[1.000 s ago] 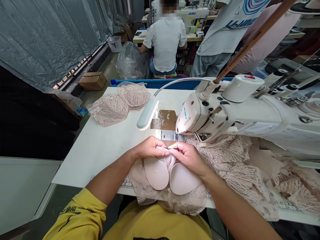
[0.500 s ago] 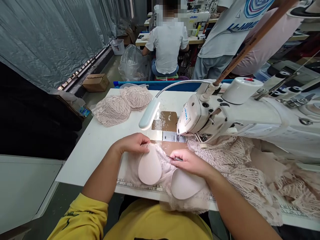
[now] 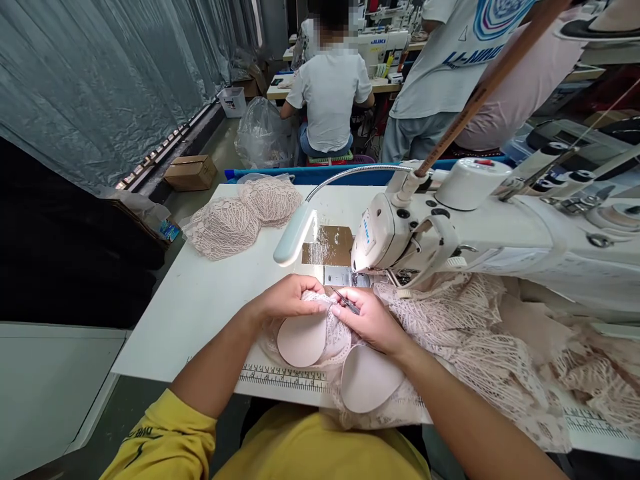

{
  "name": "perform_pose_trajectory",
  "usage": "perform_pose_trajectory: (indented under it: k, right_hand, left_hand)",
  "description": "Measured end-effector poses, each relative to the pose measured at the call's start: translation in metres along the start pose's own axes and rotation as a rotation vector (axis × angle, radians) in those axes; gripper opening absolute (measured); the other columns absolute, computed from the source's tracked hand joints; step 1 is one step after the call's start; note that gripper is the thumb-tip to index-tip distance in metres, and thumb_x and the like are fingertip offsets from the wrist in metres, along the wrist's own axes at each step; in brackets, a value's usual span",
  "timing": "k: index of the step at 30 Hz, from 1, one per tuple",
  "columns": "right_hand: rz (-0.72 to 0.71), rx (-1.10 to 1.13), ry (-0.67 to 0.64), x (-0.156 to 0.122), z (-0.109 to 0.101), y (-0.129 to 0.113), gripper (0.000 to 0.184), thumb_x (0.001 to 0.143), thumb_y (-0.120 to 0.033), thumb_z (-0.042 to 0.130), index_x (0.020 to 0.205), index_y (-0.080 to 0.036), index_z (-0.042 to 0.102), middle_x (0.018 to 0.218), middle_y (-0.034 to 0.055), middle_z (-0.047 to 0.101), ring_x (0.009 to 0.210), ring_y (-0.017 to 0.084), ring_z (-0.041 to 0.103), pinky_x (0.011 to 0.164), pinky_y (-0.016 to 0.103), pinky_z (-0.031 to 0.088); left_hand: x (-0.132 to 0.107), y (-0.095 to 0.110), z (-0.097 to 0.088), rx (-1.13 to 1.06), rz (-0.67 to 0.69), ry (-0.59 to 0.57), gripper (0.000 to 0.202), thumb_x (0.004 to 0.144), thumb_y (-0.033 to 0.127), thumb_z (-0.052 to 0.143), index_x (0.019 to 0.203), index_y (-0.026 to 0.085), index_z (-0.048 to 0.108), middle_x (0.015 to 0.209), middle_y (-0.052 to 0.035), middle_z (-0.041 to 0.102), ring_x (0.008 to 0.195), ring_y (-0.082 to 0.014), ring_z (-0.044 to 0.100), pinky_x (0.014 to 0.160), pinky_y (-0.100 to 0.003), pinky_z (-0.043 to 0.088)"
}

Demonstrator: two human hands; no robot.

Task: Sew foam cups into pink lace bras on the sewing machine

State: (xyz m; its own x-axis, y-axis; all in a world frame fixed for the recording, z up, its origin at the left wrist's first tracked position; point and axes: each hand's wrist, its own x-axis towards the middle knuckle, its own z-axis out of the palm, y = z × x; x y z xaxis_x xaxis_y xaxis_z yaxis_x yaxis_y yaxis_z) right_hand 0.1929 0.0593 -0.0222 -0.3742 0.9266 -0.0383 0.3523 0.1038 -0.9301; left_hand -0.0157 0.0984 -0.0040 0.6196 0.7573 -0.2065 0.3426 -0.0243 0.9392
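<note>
A pale pink lace bra (image 3: 337, 341) lies at the table's front edge, with two smooth foam cups, the left cup (image 3: 301, 341) and the right cup (image 3: 371, 379), facing up. My left hand (image 3: 287, 297) pinches the lace along the top of the left cup. Close beside it, my right hand (image 3: 373, 320) is closed around small dark metal thread snips (image 3: 349, 303), their points toward the left hand. Its fingertips also meet the lace between the cups. Just beyond both hands stands the white sewing machine (image 3: 370, 237), its needle area partly hidden.
A lamp (image 3: 293, 237) on a bendy neck hangs left of the machine head. Stacked lace cups (image 3: 225, 227) lie at the table's back left. More lace pieces (image 3: 480, 333) heap up at the right. A ruler strip (image 3: 285, 379) runs along the front edge. Co-workers (image 3: 330, 100) are beyond.
My left hand has moved right along the lace, and both hands are now almost together. The lace between them is bunched, and the snips point more steeply up and left.
</note>
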Motion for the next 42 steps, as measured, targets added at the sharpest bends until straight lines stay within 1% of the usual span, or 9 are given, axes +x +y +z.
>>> perform_pose_trajectory:
  k: [2, 6, 10, 12, 16, 21, 29, 37, 42]
  right_hand:
    - [-0.006, 0.031, 0.005, 0.000, 0.000, 0.000, 0.013, 0.085, -0.030, 0.057, 0.091, -0.021, 0.064, 0.084, 0.0009, 0.064, 0.076, 0.016, 0.057, 0.070, 0.030, 0.046]
    - [0.001, 0.183, 0.012, 0.000, 0.000, 0.010, 0.031, 0.087, -0.037, 0.058, 0.113, -0.020, 0.061, 0.099, 0.0057, 0.066, 0.091, 0.019, 0.061, 0.081, 0.033, 0.049]
    - [-0.013, 0.267, 0.006, -0.002, -0.004, 0.022, 0.038, 0.092, -0.042, 0.048, 0.121, -0.020, 0.058, 0.081, 0.0020, 0.063, 0.071, 0.015, 0.059, 0.068, 0.030, 0.049]
    - [-0.021, 0.235, 0.002, -0.002, -0.006, 0.023, 0.039, 0.092, -0.043, 0.048, 0.121, -0.019, 0.060, 0.075, 0.0009, 0.060, 0.066, 0.014, 0.056, 0.064, 0.028, 0.048]
    - [-0.023, 0.192, -0.006, -0.003, -0.009, 0.018, 0.036, 0.088, -0.040, 0.056, 0.116, -0.019, 0.062, 0.080, 0.0017, 0.061, 0.072, 0.014, 0.056, 0.067, 0.028, 0.047]
    - [0.015, 0.186, -0.044, -0.004, -0.007, 0.008, 0.024, 0.086, -0.034, 0.058, 0.105, -0.020, 0.061, 0.078, 0.0008, 0.062, 0.071, 0.014, 0.057, 0.067, 0.028, 0.048]
    - [-0.043, 0.141, 0.009, -0.002, -0.003, 0.004, 0.017, 0.086, -0.033, 0.059, 0.095, -0.020, 0.065, 0.091, 0.0044, 0.067, 0.085, 0.017, 0.062, 0.076, 0.031, 0.050]
    - [0.000, 0.143, -0.027, -0.002, -0.008, 0.013, 0.019, 0.085, -0.034, 0.059, 0.096, -0.019, 0.063, 0.090, 0.0048, 0.067, 0.081, 0.017, 0.063, 0.073, 0.031, 0.051]
    - [-0.011, 0.179, -0.077, 0.001, -0.006, 0.010, 0.017, 0.084, -0.031, 0.060, 0.095, -0.019, 0.062, 0.092, 0.0052, 0.066, 0.084, 0.018, 0.063, 0.075, 0.031, 0.051]
  left_hand:
    - [0.001, 0.001, 0.003, -0.043, -0.013, -0.024, 0.025, 0.075, 0.036, 0.070, 0.084, 0.013, 0.067, 0.079, -0.0014, 0.062, 0.075, -0.0137, 0.054, 0.067, -0.022, 0.040]
    - [0.001, 0.004, 0.007, -0.143, -0.050, -0.056, 0.027, 0.076, 0.035, 0.070, 0.087, 0.012, 0.071, 0.082, -0.0037, 0.067, 0.078, -0.0158, 0.058, 0.070, -0.024, 0.042]
    - [-0.001, 0.005, 0.008, -0.227, -0.103, -0.008, 0.024, 0.075, 0.035, 0.072, 0.083, 0.012, 0.073, 0.078, -0.0037, 0.068, 0.075, -0.0158, 0.059, 0.069, -0.025, 0.042]
    - [-0.001, 0.003, 0.008, -0.278, -0.112, 0.029, 0.025, 0.074, 0.036, 0.073, 0.080, 0.012, 0.072, 0.076, -0.0035, 0.068, 0.072, -0.0152, 0.059, 0.067, -0.025, 0.042]
    - [0.001, -0.003, 0.010, -0.350, -0.103, 0.083, 0.028, 0.071, 0.037, 0.076, 0.081, 0.011, 0.073, 0.075, -0.0050, 0.069, 0.072, -0.0163, 0.060, 0.069, -0.027, 0.044]
    - [0.004, -0.002, 0.016, -0.396, -0.101, 0.064, 0.027, 0.069, 0.034, 0.078, 0.082, 0.011, 0.074, 0.076, -0.0062, 0.069, 0.073, -0.0168, 0.059, 0.070, -0.027, 0.043]
    - [0.003, 0.002, 0.019, -0.395, -0.121, 0.007, 0.029, 0.070, 0.034, 0.077, 0.061, 0.010, 0.062, 0.055, 0.0041, 0.045, 0.056, -0.0078, 0.038, 0.055, -0.023, 0.026]
    - [0.003, 0.004, 0.019, -0.394, -0.156, 0.022, 0.027, 0.065, 0.034, 0.080, 0.070, 0.010, 0.070, 0.062, -0.0001, 0.056, 0.063, -0.0108, 0.045, 0.060, -0.025, 0.034]
    - [0.005, 0.001, 0.022, -0.318, -0.108, -0.032, 0.037, 0.068, 0.040, 0.077, 0.056, 0.012, 0.055, 0.056, 0.0048, 0.037, 0.057, -0.0075, 0.032, 0.054, -0.024, 0.022]
